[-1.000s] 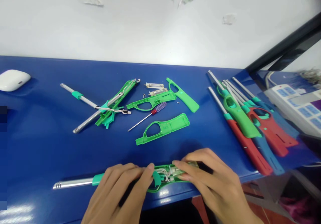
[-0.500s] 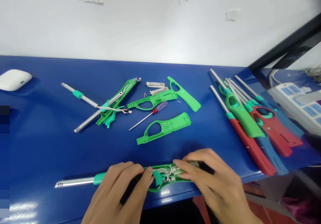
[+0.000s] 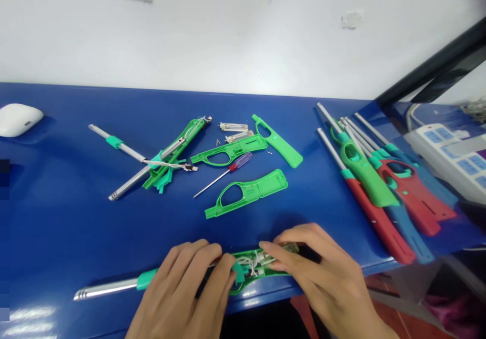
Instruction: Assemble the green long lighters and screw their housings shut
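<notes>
An opened green long-nosed lighter (image 3: 248,254) lies along the front edge of the blue table, its metal tube (image 3: 106,289) pointing left. My left hand (image 3: 190,283) is closed over its front half, fingertips at the teal trigger (image 3: 238,273). White wires (image 3: 246,264) show inside the casing. With thumb and fingers, my right hand (image 3: 315,268) grips the clear fuel tank (image 3: 290,248) at the handle end. Part of the casing is hidden under both hands.
Beyond my hands lie green casing halves (image 3: 252,191), a screwdriver (image 3: 241,162), clear tanks (image 3: 233,127) and a dismantled lighter (image 3: 167,159). Several whole lighters (image 3: 370,187) are piled at right, near a power strip (image 3: 440,141). A white case (image 3: 18,120) sits far left.
The lighter's tube end has swung slightly left and down with my left hand. My right hand keeps its hold at the handle end. The view has shifted a little.
</notes>
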### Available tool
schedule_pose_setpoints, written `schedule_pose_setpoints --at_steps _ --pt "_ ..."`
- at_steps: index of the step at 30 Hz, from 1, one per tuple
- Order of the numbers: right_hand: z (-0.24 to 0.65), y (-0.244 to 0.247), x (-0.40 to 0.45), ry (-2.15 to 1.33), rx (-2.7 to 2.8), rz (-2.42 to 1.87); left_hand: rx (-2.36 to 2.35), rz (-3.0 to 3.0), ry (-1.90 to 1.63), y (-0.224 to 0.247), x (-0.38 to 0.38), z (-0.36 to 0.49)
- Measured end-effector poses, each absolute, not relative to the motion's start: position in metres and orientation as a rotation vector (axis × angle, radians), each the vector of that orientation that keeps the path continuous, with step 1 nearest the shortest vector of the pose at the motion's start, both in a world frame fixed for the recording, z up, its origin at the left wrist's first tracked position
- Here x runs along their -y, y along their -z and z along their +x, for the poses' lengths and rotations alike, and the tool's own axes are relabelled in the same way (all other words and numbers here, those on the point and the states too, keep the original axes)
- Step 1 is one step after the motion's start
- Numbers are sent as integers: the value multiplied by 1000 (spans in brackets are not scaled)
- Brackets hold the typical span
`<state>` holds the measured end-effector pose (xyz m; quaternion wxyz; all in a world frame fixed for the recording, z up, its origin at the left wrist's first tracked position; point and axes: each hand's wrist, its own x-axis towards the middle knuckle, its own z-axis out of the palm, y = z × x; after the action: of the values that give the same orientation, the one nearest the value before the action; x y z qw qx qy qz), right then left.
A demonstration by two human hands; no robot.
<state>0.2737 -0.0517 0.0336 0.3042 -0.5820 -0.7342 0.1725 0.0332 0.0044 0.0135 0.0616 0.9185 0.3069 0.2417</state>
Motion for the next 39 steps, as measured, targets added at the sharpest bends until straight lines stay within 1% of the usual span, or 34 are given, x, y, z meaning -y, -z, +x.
schedule_pose_setpoints --at_steps 8,15,22,27,31,35,39 --pt "275 -37 57 -344 2031 -1623 -1027 2649 -719 3 9 30" --pt "271 -33 60 -214 2078 -1641 -1045 2592 -797 -7 1 31" --pt "274 -37 64 -263 2129 -1628 -884 2700 -671 -3 -6 15" --pt "271 -35 64 -231 2074 -1646 -1031 2585 -781 -1 1 20" --pt "270 -33 64 -220 2073 -1656 -967 2631 -739 0 5 19" --pt "269 -34 63 -210 2056 -1651 -1065 2533 -771 2 8 18" --pt "270 -34 64 -209 2060 -1646 -1097 2570 -796 -3 7 26"
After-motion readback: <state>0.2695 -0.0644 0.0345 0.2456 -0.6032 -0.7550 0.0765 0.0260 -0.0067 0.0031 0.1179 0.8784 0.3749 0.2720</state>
